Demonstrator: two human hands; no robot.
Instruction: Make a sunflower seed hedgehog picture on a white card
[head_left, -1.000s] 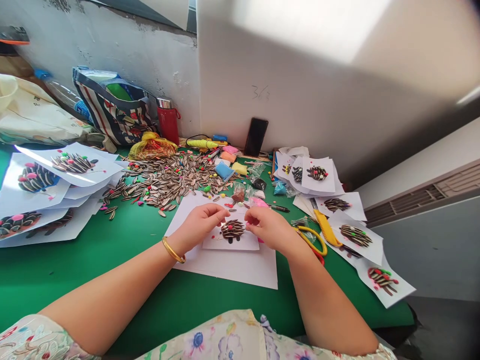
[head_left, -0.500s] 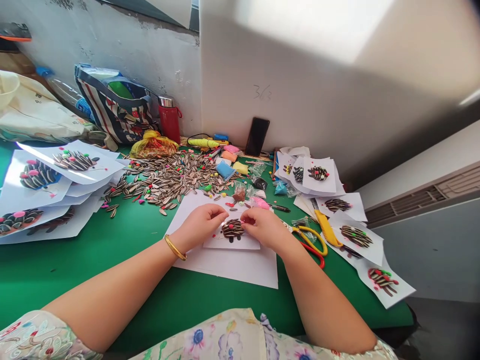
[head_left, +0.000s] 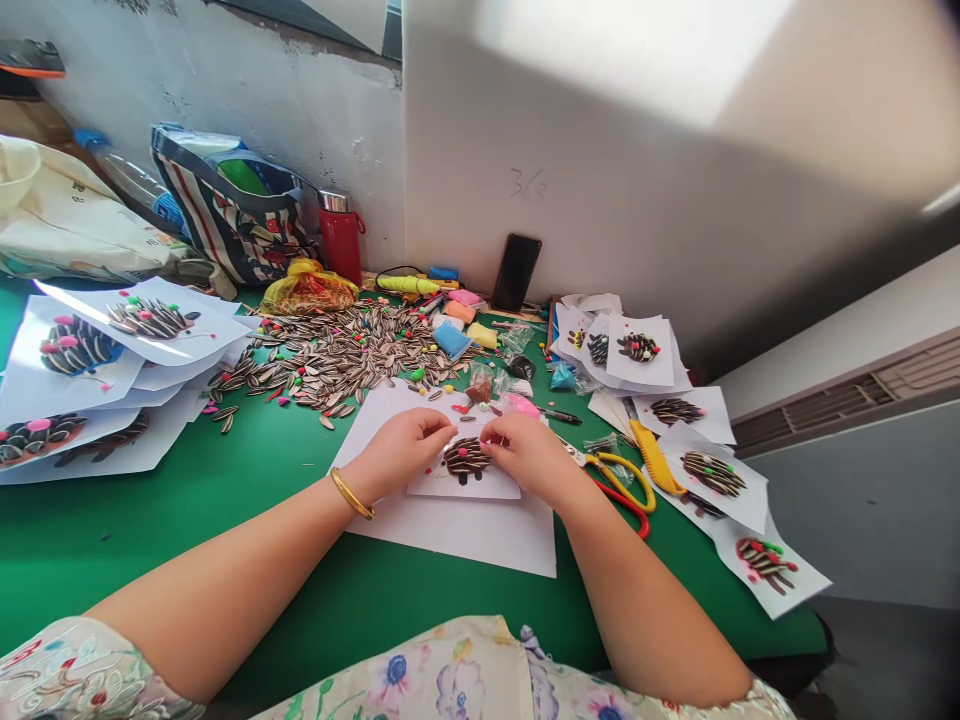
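Note:
A small white card (head_left: 480, 484) lies on larger white sheets (head_left: 465, 530) on the green table. On it sits a dark clay hedgehog (head_left: 466, 457) stuck with striped sunflower seeds. My left hand (head_left: 401, 448), with a gold bangle at the wrist, rests curled on the card's left edge, fingertips pinched beside the hedgehog. On the hedgehog's right, my right hand (head_left: 529, 452) has its fingers pinched together at the upper right edge of the figure. What either pinch holds is too small to see.
A heap of sunflower seeds (head_left: 337, 355) with coloured clay bits lies beyond the card. Finished hedgehog cards are stacked at left (head_left: 97, 350) and right (head_left: 712, 470). Scissors (head_left: 619, 480) and a yellow knife (head_left: 652, 455) lie by my right wrist. Bags, a red bottle (head_left: 339, 240) and a phone (head_left: 514, 272) stand against the wall.
My right hand has slid left from the card's right side up to the hedgehog, closing on its upper right edge. My left hand has barely moved.

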